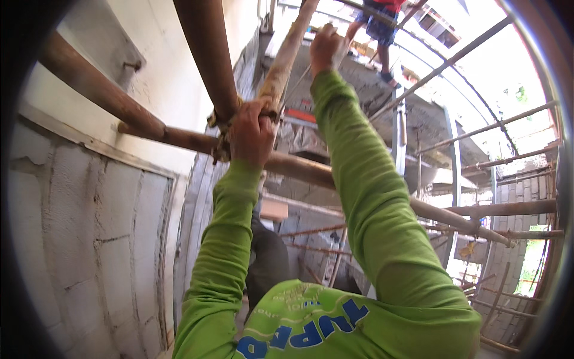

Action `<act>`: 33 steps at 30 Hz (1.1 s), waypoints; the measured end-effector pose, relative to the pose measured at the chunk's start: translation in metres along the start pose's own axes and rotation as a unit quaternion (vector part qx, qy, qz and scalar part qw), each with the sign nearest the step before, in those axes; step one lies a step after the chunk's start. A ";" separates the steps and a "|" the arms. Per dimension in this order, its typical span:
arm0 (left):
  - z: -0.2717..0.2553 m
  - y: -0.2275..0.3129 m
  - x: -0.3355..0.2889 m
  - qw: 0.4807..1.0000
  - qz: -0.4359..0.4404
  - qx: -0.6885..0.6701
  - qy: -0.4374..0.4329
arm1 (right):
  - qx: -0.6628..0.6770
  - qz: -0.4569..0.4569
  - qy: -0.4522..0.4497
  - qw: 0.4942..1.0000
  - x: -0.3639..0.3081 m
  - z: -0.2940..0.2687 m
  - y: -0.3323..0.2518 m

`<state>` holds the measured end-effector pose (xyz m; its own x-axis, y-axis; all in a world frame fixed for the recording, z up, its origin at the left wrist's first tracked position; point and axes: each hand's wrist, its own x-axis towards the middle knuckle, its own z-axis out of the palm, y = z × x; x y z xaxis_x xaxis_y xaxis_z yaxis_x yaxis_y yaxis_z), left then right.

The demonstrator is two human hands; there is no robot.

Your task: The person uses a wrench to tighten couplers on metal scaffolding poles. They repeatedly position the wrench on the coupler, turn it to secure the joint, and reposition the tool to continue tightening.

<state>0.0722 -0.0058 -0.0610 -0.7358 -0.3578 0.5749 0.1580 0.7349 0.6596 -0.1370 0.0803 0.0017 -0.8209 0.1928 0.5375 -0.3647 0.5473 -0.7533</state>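
Note:
My left hand (250,134) is closed around a rusty scaffold pole (286,57) at a joint where several poles meet. Metal scaffold clamps (221,146) show just left of that hand, which hides part of the joint. Higher and to the right, my right hand (327,49) is raised in a fist beside the slanting pole. A thin straight rod (297,85) runs below that fist toward the joint; whether my fingers grip it is hidden. Below my left hand, a horizontal pole (302,169) passes behind my right forearm.
A block wall (89,233) and a pale plastered wall (167,72) stand close on my left. Another person (382,30) stands at the upper right on a higher level. Scaffold bars (442,69) cross the right side. An orange-brown block (274,209) lies below the joint.

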 end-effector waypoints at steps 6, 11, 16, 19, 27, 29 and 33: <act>-0.004 0.005 0.004 0.999 -0.015 0.020 -0.020 | -0.139 0.124 -0.207 0.960 -0.001 0.066 0.094; -0.011 0.011 0.004 0.999 -0.035 -0.018 -0.026 | 0.169 0.376 -0.309 0.857 0.046 0.074 0.110; -0.005 0.006 0.001 1.000 -0.015 -0.019 -0.004 | 0.412 0.250 -0.239 0.843 0.054 -0.019 0.035; -0.002 0.001 -0.001 0.999 -0.030 -0.028 -0.003 | 0.534 0.148 -0.197 0.809 -0.013 -0.093 -0.015; -0.004 0.004 0.003 1.000 -0.016 -0.024 -0.005 | 0.640 -0.061 -0.096 0.760 -0.147 -0.155 -0.056; -0.004 0.005 0.002 1.000 -0.017 -0.021 -0.002 | 0.648 -0.057 -0.073 0.756 -0.160 -0.151 -0.059; -0.002 0.005 0.001 0.999 0.008 -0.022 0.026 | 0.635 -0.129 -0.083 0.757 -0.194 -0.141 -0.073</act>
<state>0.0735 -0.0036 -0.0562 -0.6976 -0.3762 0.6097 0.1990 0.7157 0.6694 0.1109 0.1180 0.0060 -0.6552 0.0507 0.7538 -0.5648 -0.6955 -0.4442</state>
